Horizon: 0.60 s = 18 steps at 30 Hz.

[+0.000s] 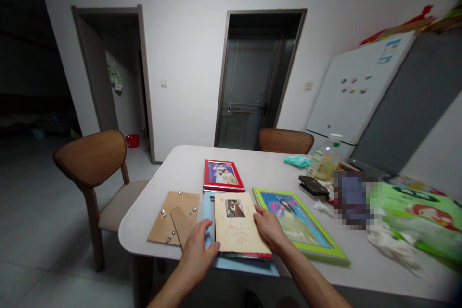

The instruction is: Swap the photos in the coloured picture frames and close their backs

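1. Cream paper, printed with a small picture and fine lettering, lies between the two hands: this sheet (240,237) rests over the light blue frame (252,266), near the close edge of the table (180,173).

2. Left hand (197,250): the fingers stand apart from the thumb, over the blue rim, and the thumb is at the left border of the sheet. They seem to pinch nothing.

3. Right hand (270,231): the fingers touch the right border. The thumb is hidden, so I cannot tell whether they grip it.

4. Below the sheet, a red-edged layer shows; what it is, I cannot tell.

5. Beside the left hand lies the backing board (160,224), with its metal clips and its stand leg (180,221). The red frame (224,188) lies behind, the green frame (325,254) to the right.

6. The step in hand, I judge, is handling the sheet at the opened frame. The next move calls for light fingers on both borders, keeping the paper flat.
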Each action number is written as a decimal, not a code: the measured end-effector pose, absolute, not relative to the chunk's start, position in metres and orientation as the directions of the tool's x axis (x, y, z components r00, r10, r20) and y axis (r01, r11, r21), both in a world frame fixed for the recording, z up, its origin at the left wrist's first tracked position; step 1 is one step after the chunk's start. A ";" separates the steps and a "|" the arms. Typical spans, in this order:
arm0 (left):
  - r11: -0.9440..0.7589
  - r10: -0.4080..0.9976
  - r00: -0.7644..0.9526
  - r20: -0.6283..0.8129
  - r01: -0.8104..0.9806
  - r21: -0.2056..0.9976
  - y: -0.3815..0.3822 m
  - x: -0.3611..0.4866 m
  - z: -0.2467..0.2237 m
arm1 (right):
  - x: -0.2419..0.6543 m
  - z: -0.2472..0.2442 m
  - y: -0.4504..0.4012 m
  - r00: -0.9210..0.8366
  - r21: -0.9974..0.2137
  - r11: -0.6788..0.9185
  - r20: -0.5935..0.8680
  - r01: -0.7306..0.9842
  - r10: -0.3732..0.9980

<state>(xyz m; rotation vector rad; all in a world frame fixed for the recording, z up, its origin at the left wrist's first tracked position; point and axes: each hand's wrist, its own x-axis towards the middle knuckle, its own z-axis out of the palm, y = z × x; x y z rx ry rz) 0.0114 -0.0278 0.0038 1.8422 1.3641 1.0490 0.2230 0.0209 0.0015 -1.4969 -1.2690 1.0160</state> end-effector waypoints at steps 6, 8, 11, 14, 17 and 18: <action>-0.423 0.906 0.262 0.331 0.578 0.698 -0.034 0.018 -0.007 | 0.216 0.010 0.030 0.173 -0.723 -0.034 0.119 0.690 0.978; -0.435 0.901 0.289 0.325 0.606 0.666 -0.034 0.018 -0.008 | 0.213 0.011 0.031 0.167 -0.688 -0.024 0.141 0.725 0.976; -0.451 0.892 0.326 0.312 0.650 0.611 -0.034 0.017 -0.006 | 0.211 0.008 0.030 0.159 -0.626 -0.003 0.194 0.779 0.968; -0.466 0.885 0.368 0.286 0.688 0.557 -0.035 0.018 -0.001 | 0.210 0.006 0.026 0.130 -0.482 0.005 0.248 0.876 0.960; -0.480 0.877 0.400 0.265 0.715 0.509 -0.035 0.019 0.004 | 0.210 0.005 0.019 0.118 -0.342 -0.024 0.255 0.939 0.960; -0.487 0.873 0.410 0.263 0.719 0.497 -0.035 0.019 0.005 | 0.210 0.005 0.017 0.118 -0.310 -0.032 0.264 0.950 0.957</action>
